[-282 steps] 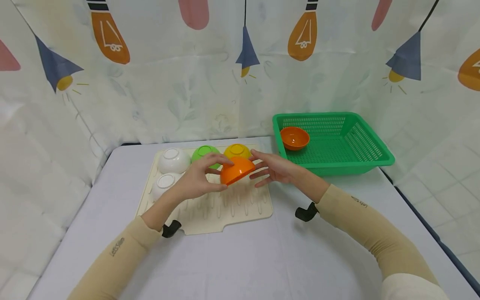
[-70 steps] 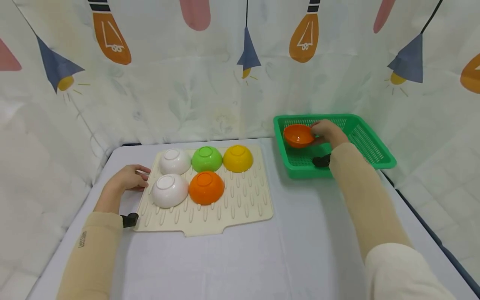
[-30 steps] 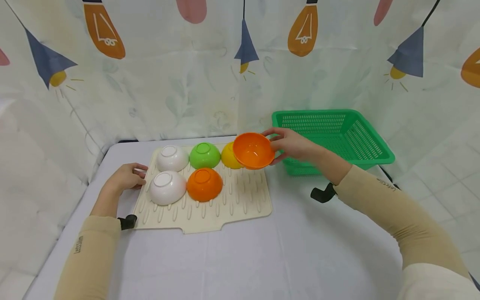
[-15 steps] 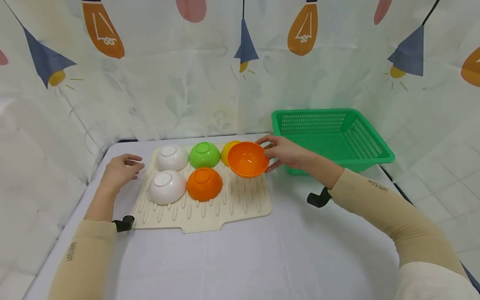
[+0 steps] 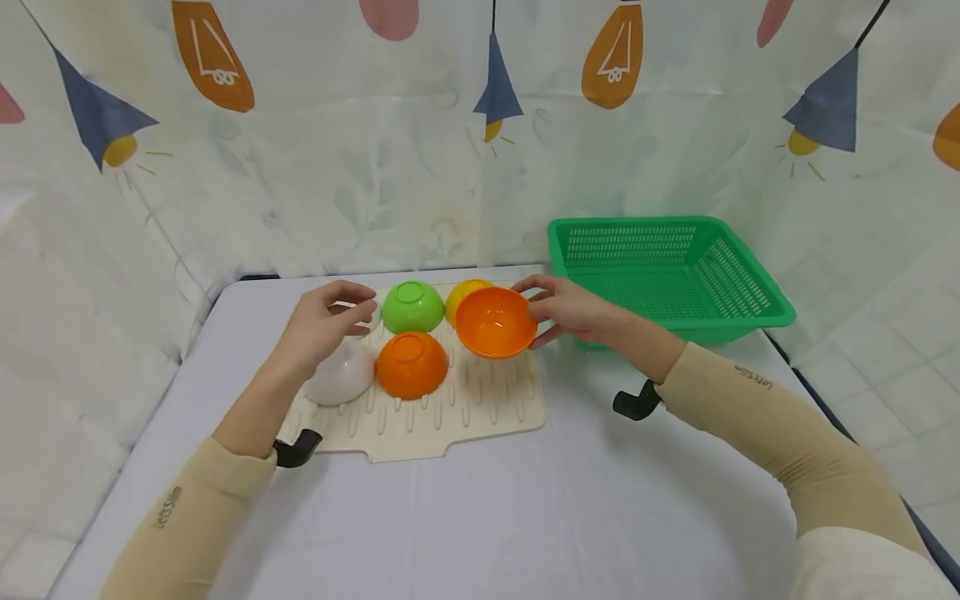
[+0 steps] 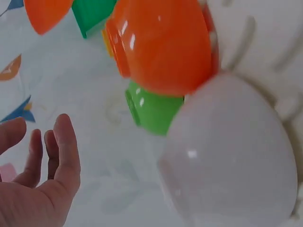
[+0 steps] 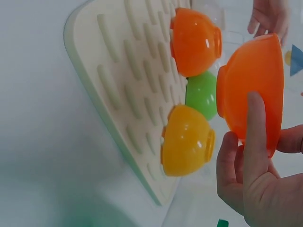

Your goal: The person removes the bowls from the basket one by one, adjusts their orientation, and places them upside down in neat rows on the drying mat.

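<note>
My right hand (image 5: 573, 310) holds an orange bowl (image 5: 496, 322) by its right side, thumb at the rim and fingers along the outside. The bowl is raised over the drying mat (image 5: 495, 408), its inside facing me. My left hand (image 5: 324, 321) is in the air above the mat's left part, fingers loosely bent and holding nothing. It hides most of the rear white bowl. Upside down on the mat stand a front white bowl (image 5: 341, 372), a second orange bowl (image 5: 412, 365), a green bowl (image 5: 413, 307) and a yellow bowl (image 5: 463, 293), which the held bowl partly covers.
A green plastic basket (image 5: 675, 321) with slotted walls stands at the back right of the table (image 5: 480, 533), which has a white cloth. Behind it hangs a curtain (image 5: 420, 183) printed with lamps and bulbs.
The right hand has taken the orange bowl out of the basket and carried it left over the mat. The left hand has left the mat's left edge and moved right, above the white bowls.
</note>
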A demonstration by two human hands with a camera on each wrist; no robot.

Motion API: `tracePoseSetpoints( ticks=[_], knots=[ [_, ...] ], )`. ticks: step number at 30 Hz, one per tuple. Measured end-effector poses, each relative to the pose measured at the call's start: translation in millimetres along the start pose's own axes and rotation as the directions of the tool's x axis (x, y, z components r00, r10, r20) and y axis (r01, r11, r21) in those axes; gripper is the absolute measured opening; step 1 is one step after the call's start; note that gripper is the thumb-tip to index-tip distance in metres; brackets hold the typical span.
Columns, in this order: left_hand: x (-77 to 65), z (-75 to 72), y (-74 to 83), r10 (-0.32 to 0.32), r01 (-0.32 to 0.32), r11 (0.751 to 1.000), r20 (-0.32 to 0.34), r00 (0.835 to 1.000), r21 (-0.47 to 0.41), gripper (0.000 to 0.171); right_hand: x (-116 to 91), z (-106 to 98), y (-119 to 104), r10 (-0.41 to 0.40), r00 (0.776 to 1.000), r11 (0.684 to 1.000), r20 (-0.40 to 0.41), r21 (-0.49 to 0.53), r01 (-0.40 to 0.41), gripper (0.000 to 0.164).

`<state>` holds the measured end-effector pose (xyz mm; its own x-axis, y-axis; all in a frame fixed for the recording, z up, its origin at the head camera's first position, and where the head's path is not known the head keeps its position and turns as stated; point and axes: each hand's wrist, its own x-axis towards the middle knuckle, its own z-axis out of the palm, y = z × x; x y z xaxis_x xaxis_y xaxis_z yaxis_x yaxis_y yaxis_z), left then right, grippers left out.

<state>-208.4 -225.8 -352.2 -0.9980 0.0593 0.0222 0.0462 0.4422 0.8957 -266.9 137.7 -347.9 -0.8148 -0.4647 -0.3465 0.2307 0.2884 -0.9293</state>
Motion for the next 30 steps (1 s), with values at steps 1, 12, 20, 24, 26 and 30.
tracePoseSetpoints(
  ticks=[1,12,20,24,26,30],
  knots=[
    [1.4,8.0,1.2,-0.023,0.025,0.998,0.036,0.999,-0.051,0.045,0,1,1,0.001,1.000,1.000,0.002,0.001,-0.001,0.052],
    [14.3,77.6,5.1,-0.136,0.294,0.855,0.364,0.921,-0.426,0.054,0,7,10,-0.010,1.000,0.999,0.007,0.037,0.009,0.051],
    [21.8,95.0,5.1,-0.077,0.339,0.775,0.454,0.888,-0.533,0.060,-2,11,10,-0.026,1.000,0.998,0.005,0.054,0.026,0.050],
    [24.9,95.8,1.5,-0.069,0.357,0.752,0.473,0.879,-0.553,0.057,-1,10,11,-0.028,1.000,0.997,0.004,0.070,0.028,0.049],
    [25.5,95.3,0.5,-0.072,0.369,0.740,0.480,0.874,-0.561,0.055,0,10,12,-0.031,1.000,0.997,0.004,0.076,0.030,0.049],
    [26.1,93.7,-0.1,-0.071,0.377,0.734,0.488,0.870,-0.565,0.056,-2,10,13,-0.039,0.999,0.996,0.004,0.084,0.038,0.050]
  ],
)
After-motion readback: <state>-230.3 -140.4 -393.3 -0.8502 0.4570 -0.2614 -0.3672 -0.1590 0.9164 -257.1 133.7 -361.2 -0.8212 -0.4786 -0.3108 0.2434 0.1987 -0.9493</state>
